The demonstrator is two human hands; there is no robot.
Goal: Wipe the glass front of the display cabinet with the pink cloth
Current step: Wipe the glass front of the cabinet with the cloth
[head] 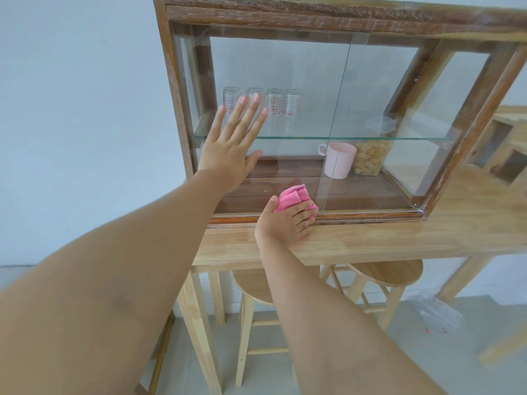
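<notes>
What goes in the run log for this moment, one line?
left hand: flat on glass front | right hand: presses folded pink cloth at glass bottom edge | wooden display cabinet: on table

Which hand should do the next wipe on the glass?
The right hand: it already grips the pink cloth at the bottom of the glass front. The left hand lies flat, holding nothing.

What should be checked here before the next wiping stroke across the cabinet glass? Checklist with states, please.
1. Pink cloth held by right hand, fingers curled over it: ok.
2. Cloth against the glass front, low near the bottom rail: ok.
3. Left hand flat on the glass, steadying it: ok.
4. Left hand covers part of the pane to be wiped: not ok.
5. Glass already clean above the cloth: cannot tell.
6. Pink mug sits inside, behind the glass, clear of the stroke: ok.
</notes>
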